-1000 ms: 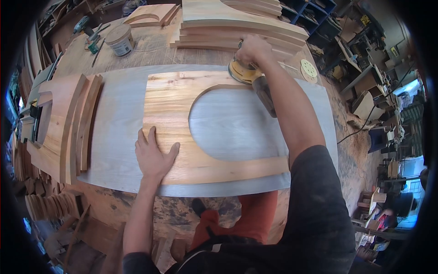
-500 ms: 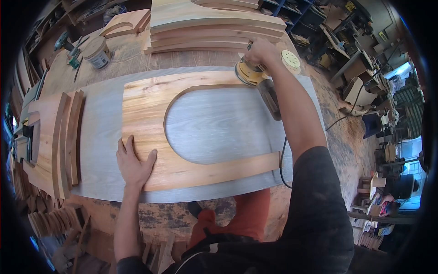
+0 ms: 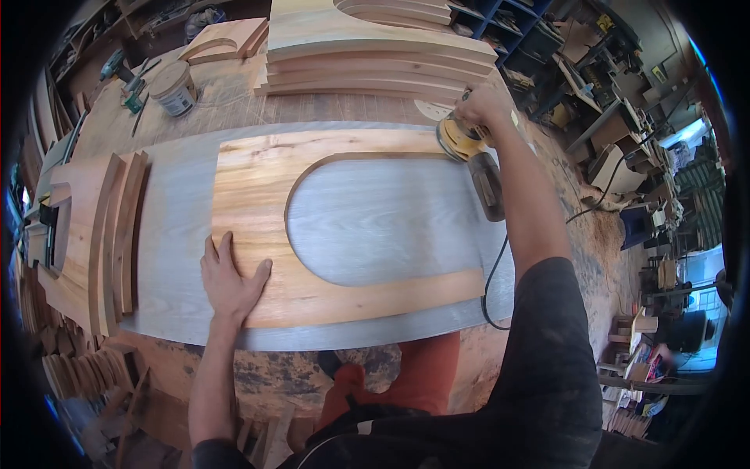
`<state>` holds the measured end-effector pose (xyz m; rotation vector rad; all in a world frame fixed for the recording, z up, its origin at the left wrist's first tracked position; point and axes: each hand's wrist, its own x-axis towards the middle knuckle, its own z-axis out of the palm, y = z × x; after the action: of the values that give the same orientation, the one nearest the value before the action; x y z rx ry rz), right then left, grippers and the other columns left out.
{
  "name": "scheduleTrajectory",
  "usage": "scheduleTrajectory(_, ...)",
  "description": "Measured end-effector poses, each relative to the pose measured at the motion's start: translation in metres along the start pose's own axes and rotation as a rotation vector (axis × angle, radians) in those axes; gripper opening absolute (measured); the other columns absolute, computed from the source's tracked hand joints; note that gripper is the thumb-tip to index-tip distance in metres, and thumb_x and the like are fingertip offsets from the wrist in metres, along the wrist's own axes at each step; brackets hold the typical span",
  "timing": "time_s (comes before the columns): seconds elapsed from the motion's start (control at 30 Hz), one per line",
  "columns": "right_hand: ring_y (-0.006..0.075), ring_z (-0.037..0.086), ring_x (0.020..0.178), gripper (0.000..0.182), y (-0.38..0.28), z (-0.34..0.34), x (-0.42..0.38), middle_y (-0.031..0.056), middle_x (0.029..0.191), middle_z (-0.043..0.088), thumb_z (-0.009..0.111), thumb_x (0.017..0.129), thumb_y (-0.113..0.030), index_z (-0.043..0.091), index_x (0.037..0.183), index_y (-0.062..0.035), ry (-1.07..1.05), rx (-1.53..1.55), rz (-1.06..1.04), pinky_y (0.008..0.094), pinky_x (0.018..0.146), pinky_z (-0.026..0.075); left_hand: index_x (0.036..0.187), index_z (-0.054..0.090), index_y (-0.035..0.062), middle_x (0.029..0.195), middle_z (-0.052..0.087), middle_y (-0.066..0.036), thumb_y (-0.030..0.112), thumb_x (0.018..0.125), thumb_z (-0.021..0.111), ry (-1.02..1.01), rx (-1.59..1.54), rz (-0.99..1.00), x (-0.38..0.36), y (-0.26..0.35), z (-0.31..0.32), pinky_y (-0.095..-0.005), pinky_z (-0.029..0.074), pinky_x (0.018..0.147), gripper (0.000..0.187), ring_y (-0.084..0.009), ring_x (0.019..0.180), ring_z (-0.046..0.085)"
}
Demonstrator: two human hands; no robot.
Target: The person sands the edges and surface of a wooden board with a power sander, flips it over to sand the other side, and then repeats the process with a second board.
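A U-shaped wooden panel (image 3: 254, 211) lies flat on a grey board (image 3: 176, 227), its rounded cutout opening toward the right. My left hand (image 3: 234, 280) rests on the panel's lower left corner, fingers spread. At the far right end of the panel's upper arm, my right hand (image 3: 483, 107) grips the top of a yellow sander (image 3: 459, 141). The sander's dark dust canister (image 3: 486, 186) points toward me, and its pad sits on the end of that arm.
Stacked wooden panels (image 3: 375, 62) stand behind the board, and more (image 3: 94, 234) lie at the left. A tub (image 3: 172, 90) and a green drill (image 3: 117, 69) are at the back left. A black cable (image 3: 494, 270) loops at the right.
The sander and my right hand have moved right along the panel's upper arm to its end. My left hand stays on the panel. The view has shifted slightly.
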<state>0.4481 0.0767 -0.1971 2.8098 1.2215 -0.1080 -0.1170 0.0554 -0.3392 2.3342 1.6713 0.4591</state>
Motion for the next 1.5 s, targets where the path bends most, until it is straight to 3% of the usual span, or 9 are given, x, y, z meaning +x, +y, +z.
scheduleTrajectory(0.1,0.0324,0.068,0.132,0.055,0.0,0.003,0.004,0.013,0.143,0.071,0.071,0.088,-0.032,0.07,0.141,-0.0153,0.022,-0.03,-0.018,0.0453,0.109,0.055,0.158,0.046,0.0038,0.161,0.036,-0.035,0.053,0.082,0.084,-0.018,-0.012,0.005,0.0,0.003,-0.003,-0.058,0.039,0.119,0.098,-0.0496,0.142,0.043)
scheduleTrajectory(0.17,0.0348,0.069,0.128,0.071,-0.007,0.006,0.005,0.0171,0.138,0.073,0.077,0.076,-0.033,0.068,0.144,-0.014,0.047,0.023,-0.079,0.0425,0.109,0.055,0.159,0.045,0.0049,0.162,0.036,-0.036,0.05,0.082,0.085,-0.036,-0.018,0.001,0.0,0.004,-0.004,-0.0583,0.038,0.12,0.098,-0.0506,0.145,0.042)
scheduleTrajectory(0.67,0.0389,0.066,0.132,0.056,-0.174,-0.017,-0.045,0.0206,0.142,0.068,0.069,0.086,-0.028,0.068,0.141,-0.0152,-0.02,0.097,-0.301,0.0485,0.111,0.055,0.155,0.049,0.002,0.16,0.037,-0.034,0.058,0.08,0.084,0.017,0.005,0.047,0.0,0.003,0.0,-0.0586,0.041,0.114,0.1,-0.0482,0.134,0.048)
scheduleTrajectory(0.73,0.0393,0.067,0.13,0.055,-0.204,-0.006,-0.047,0.0207,0.143,0.067,0.07,0.087,-0.028,0.069,0.14,-0.0151,0.049,0.097,-0.316,0.0485,0.11,0.056,0.157,0.047,0.0041,0.162,0.035,-0.037,0.052,0.081,0.085,-0.053,-0.027,-0.022,0.001,0.01,-0.007,-0.0592,0.037,0.12,0.098,-0.0515,0.145,0.042)
scheduleTrajectory(0.8,0.0414,0.062,0.136,0.049,-0.23,-0.004,-0.056,0.0204,0.15,0.061,0.078,0.087,-0.027,0.075,0.134,-0.0152,0.051,0.207,-0.361,0.0499,0.106,0.058,0.157,0.047,0.0042,0.163,0.035,-0.036,0.052,0.081,0.085,-0.052,-0.016,-0.036,0.001,0.01,-0.01,-0.0592,0.037,0.12,0.098,-0.0514,0.145,0.041)
scheduleTrajectory(1.0,0.0413,0.062,0.135,0.056,-0.27,-0.011,-0.077,0.0215,0.15,0.059,0.077,0.084,-0.024,0.07,0.139,-0.0166,-0.001,0.183,-0.391,0.0473,0.108,0.057,0.157,0.045,0.0026,0.162,0.035,-0.033,0.054,0.083,0.083,-0.027,-0.012,0.014,0.002,0.008,-0.003,-0.059,0.038,0.119,0.097,-0.0486,0.143,0.042)
scheduleTrajectory(1.07,0.0409,0.061,0.136,0.057,-0.261,-0.011,-0.074,0.0211,0.151,0.058,0.078,0.083,-0.024,0.071,0.139,-0.0164,-0.008,0.203,-0.393,0.0467,0.108,0.057,0.157,0.045,0.0047,0.163,0.036,-0.034,0.046,0.086,0.083,-0.02,-0.023,-0.002,0.002,0.005,-0.002,-0.0588,0.037,0.12,0.091,-0.0514,0.145,0.041)
scheduleTrajectory(1.37,0.037,0.066,0.133,0.057,-0.144,-0.017,-0.042,0.0185,0.143,0.068,0.075,0.083,-0.024,0.07,0.139,-0.0155,-0.077,0.137,-0.226,0.0474,0.111,0.054,0.156,0.046,0.0025,0.161,0.038,-0.034,0.053,0.086,0.082,0.03,-0.023,0.059,0.002,-0.002,0.005,-0.0583,0.04,0.117,0.094,-0.0501,0.142,0.044)
scheduleTrajectory(1.5,0.0358,0.065,0.136,0.06,-0.092,-0.007,-0.028,0.0166,0.144,0.069,0.075,0.084,-0.03,0.07,0.142,-0.0171,0.011,0.133,-0.029,0.0469,0.112,0.054,0.157,0.046,0.0037,0.161,0.038,-0.034,0.054,0.085,0.083,0.026,-0.009,0.031,0.003,0.0,0.004,-0.0584,0.04,0.118,0.095,-0.0498,0.142,0.044)
